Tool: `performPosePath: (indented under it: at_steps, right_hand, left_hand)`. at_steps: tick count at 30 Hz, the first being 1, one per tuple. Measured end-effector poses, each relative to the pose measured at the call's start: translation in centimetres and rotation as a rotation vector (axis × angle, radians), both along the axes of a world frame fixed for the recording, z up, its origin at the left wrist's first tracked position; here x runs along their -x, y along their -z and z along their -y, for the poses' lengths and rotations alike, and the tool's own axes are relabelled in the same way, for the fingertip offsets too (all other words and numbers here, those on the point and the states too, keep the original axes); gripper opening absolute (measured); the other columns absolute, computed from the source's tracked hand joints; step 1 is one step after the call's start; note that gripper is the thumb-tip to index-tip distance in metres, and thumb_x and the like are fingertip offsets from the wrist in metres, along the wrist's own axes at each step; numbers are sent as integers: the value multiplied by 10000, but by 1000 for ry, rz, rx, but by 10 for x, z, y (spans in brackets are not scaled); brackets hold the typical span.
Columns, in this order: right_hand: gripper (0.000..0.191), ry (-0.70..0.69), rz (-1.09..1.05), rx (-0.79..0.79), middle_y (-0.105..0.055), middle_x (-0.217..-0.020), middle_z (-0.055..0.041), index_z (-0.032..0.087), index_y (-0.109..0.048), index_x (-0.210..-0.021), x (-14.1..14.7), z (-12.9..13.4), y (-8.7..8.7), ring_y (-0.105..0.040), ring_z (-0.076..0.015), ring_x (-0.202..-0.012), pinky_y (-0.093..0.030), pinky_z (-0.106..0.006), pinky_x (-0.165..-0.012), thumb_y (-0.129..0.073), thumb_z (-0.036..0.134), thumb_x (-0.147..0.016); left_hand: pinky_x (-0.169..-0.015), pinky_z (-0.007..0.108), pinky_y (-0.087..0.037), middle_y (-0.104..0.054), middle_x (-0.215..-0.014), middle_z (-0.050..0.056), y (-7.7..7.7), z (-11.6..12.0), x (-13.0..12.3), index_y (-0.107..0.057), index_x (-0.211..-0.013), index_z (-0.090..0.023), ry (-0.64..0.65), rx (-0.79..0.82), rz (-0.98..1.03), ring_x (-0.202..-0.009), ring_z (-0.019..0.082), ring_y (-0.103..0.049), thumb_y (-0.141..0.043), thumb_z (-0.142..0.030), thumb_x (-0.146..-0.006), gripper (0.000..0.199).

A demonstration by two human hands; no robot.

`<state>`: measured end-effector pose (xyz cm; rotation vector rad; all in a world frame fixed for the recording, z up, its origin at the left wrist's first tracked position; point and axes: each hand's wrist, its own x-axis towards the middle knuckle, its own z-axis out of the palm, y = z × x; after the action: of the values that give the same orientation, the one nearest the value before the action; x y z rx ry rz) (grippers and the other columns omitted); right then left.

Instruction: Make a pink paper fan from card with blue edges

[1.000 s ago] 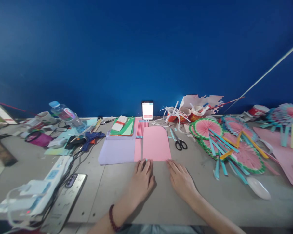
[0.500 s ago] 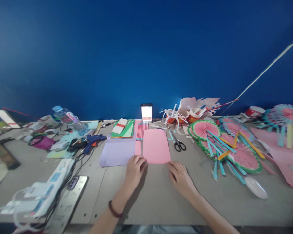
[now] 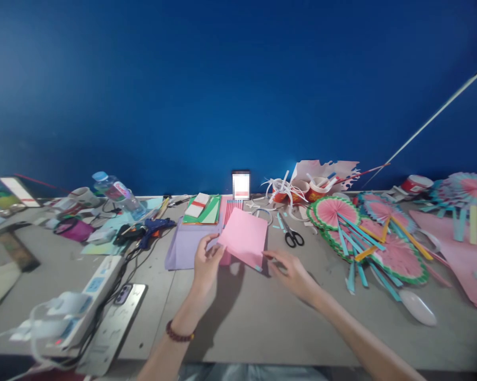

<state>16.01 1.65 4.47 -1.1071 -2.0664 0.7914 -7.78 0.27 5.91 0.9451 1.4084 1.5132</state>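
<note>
- The pink sheet is in front of the person, between the two hands, at a slant over the middle of the table; a dark shadow lies below its near edge.
- The left hand has its fingers closed on the sheet's left corner, with the thumb on the near side.
- The right hand is at the sheet's lower right edge, fingers partly bent; whether they grip it or only touch it, I cannot tell.
- A dark red beaded bracelet is around the left wrist.
- Lavender paper lies just left of the sheet, partly under a green paper stack that carries a white block with a red stripe.
- Behind the sheet, a bright screen stands near the blue wall.
- Scissors with black handles lie to the right of the sheet, apart from the right hand.
- Farther right are pleated paper fans with blue and orange strips, and a white spoon-shaped piece.
- On the left side are a phone, a white power strip, a blue glue gun and a tilted bottle.
</note>
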Motion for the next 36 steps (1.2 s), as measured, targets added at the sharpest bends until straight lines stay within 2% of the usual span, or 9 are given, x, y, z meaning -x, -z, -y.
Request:
performPosePath:
  at_steps: [4, 9, 11, 14, 17, 20, 23, 27, 36]
  right_hand:
    - [287, -42, -19, -147, -671, -1123, -118, 202, -643, -1117, 5, -19, -39, -612, -231, -1076, -491, -388, -929, -486, 262, -884]
    - [340, -147, -47, -276, -599, -1269, -93, 234, -575, -1218, 15, -35, -107, -502, -236, -1225, -398, -418, -1022, -510, 288, -889]
    - [314, -175, -41, -217, -638, -1186, -87, 209, -611, -1146, 19, -38, -129, -560, -230, -1126, -433, -376, -956, -558, 339, -865]
    - [269, -227, -42, 7, -664, -789, -28, 174, -667, -845, 22, -39, -145, -595, -151, -741, -454, -256, -654, -558, 420, -858]
    - [316, -248, -149, 174, -545, -615, 21, 165, -626, -738, 22, -39, -142, -464, -91, -561, -351, -217, -517, -542, 446, -857]
    - [308, -154, -232, 233, -495, -604, 33, 164, -600, -730, 20, -39, -129, -403, -80, -535, -311, -215, -495, -567, 455, -825]
    - [333, -105, -272, 269, -481, -623, 31, 159, -584, -729, 19, -40, -117, -396, -83, -552, -300, -219, -500, -573, 484, -802]
    - [369, -89, -263, 326, -437, -609, 36, 153, -560, -714, 19, -44, -105, -376, -83, -556, -282, -226, -508, -543, 509, -811]
    - [261, -124, -208, 318, -618, -729, -14, 164, -659, -843, 23, -61, -95, -521, -129, -651, -397, -246, -603, -549, 396, -801]
  left_hand:
    - [-697, 264, -517, -592, -948, 14, -37, -7, 0, -528, -1087, -261, 68, -82, 128, -670, 90, -573, -754, -186, -667, 483]
    - [-595, 193, -456, -564, -733, -52, -87, -11, -15, -443, -1219, -218, 332, -165, 33, -555, 44, -510, -779, -220, -666, 647]
    - [-609, 202, -465, -584, -743, -35, -107, -11, -23, -445, -1217, -209, 428, -179, -58, -603, 71, -552, -778, -244, -674, 638]
    - [-633, 216, -474, -599, -803, -8, -129, -11, -28, -435, -1256, -217, 489, -228, -199, -651, 94, -581, -758, -279, -700, 647]
    - [-633, 226, -464, -620, -891, 33, -139, -16, -23, -498, -1228, -211, 590, -220, -348, -704, 115, -593, -700, -317, -755, 526]
    - [-524, 208, -371, -577, -696, 2, -136, -24, -13, -646, -849, -167, 802, -111, -528, -599, 98, -508, -590, -382, -834, 223]
    - [-462, 221, -247, -388, -520, -40, -125, -31, -10, -516, -559, -151, 839, -21, -637, -500, 75, -351, -522, -420, -865, 407]
    - [-469, 228, -228, -367, -524, -41, -109, -36, -13, -487, -544, -152, 779, 16, -664, -518, 83, -344, -509, -437, -861, 426]
    - [-626, 224, -419, -667, -789, 32, -99, -45, -13, -686, -864, -159, 703, -102, -523, -734, 151, -577, -535, -391, -866, 277]
